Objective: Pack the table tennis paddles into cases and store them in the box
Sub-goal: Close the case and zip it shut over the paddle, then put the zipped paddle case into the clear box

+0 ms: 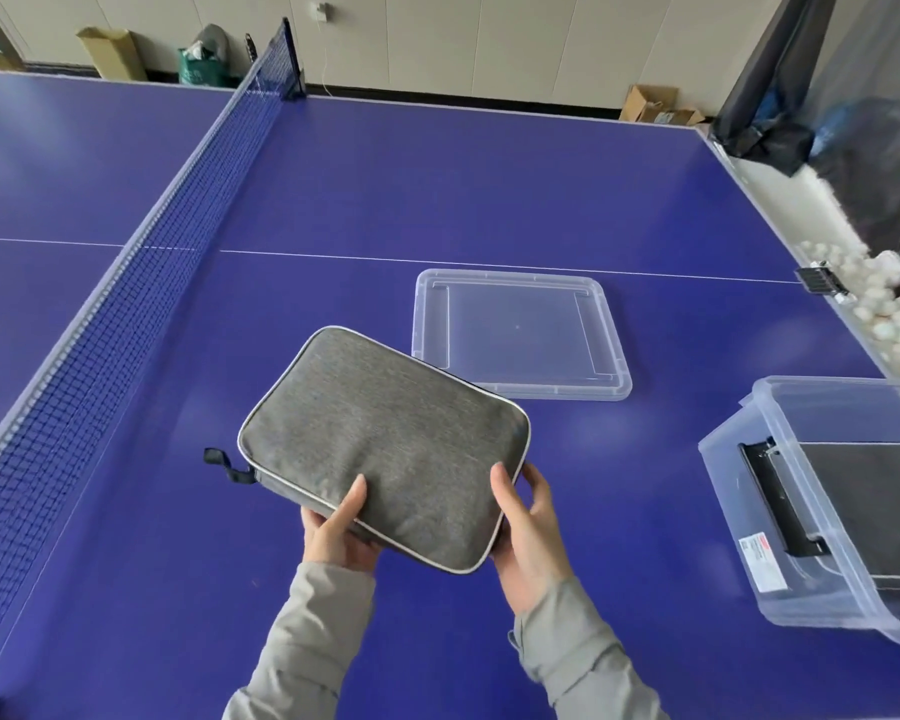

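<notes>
A grey fabric paddle case with pale piping and a dark wrist loop is held above the blue table, zipped closed. My left hand grips its near edge, thumb on top and fingers underneath. My right hand grips its near right corner in the same way. A clear plastic box stands at the right edge of the view with another dark case lying inside it. The box's clear lid lies flat on the table beyond the case. No paddle is visible.
The net runs along the left side of the blue table. A tray of white balls and a dark net frame sit at the table's right end. Cardboard boxes and a green bag stand by the far wall.
</notes>
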Motion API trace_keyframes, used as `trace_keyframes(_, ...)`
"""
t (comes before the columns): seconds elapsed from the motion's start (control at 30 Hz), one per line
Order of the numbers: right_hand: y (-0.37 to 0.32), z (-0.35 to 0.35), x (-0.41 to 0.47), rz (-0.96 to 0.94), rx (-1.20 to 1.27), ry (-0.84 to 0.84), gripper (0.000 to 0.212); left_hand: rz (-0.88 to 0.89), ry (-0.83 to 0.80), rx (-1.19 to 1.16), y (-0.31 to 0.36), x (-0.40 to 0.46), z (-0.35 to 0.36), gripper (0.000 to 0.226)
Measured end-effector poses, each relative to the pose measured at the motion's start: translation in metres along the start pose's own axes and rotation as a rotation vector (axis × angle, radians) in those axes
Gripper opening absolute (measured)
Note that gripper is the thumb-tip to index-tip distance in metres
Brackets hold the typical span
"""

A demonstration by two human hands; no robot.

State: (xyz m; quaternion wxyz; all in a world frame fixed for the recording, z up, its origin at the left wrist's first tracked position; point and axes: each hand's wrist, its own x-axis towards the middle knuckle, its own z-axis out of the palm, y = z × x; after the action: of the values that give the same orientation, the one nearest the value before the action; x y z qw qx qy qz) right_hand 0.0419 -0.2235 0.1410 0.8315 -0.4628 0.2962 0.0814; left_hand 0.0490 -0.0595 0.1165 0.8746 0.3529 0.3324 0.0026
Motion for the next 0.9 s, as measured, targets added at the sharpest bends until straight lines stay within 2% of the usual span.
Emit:
trace_keyframes(0.13, -0.003, 0.003, 0.001, -0.056, -0.028, 0.055, 0.052, -0.033, -0.048, -0.036, -0.003, -0.004, -0.002, 0.039)
trace_keyframes(0.27, -0.006, 0.002, -0.001, -0.088, -0.017, 0.066, 0.050, -0.094, -0.079, 0.046, -0.001, -0.006, -0.003, 0.036)
trace_keyframes(0.4, -0.010, -0.003, -0.002, -0.126, 0.012, 0.092, 0.047, -0.147, -0.108, 0.135, 0.004, -0.002, -0.013, 0.008)
trace_keyframes(0.53, -0.021, -0.014, -0.008, -0.155, 0.013, 0.089, 0.052, -0.213, -0.221, 0.258, 0.023, 0.013, -0.036, 0.025)
trace_keyframes(0.7, -0.033, -0.033, -0.019, -0.187, -0.017, 0.074, 0.057, -0.172, -0.191, 0.291, 0.069, 0.050, -0.060, 0.045)
trace_keyframes(0.83, -0.041, -0.047, -0.028, -0.191, -0.056, 0.062, 0.058, -0.100, -0.285, 0.525, 0.095, 0.072, -0.047, 0.049)
trace_keyframes(0.9, -0.044, -0.052, -0.032, -0.191, -0.072, 0.061, 0.059, -0.083, -0.368, 0.668, 0.096, 0.074, -0.033, 0.044)
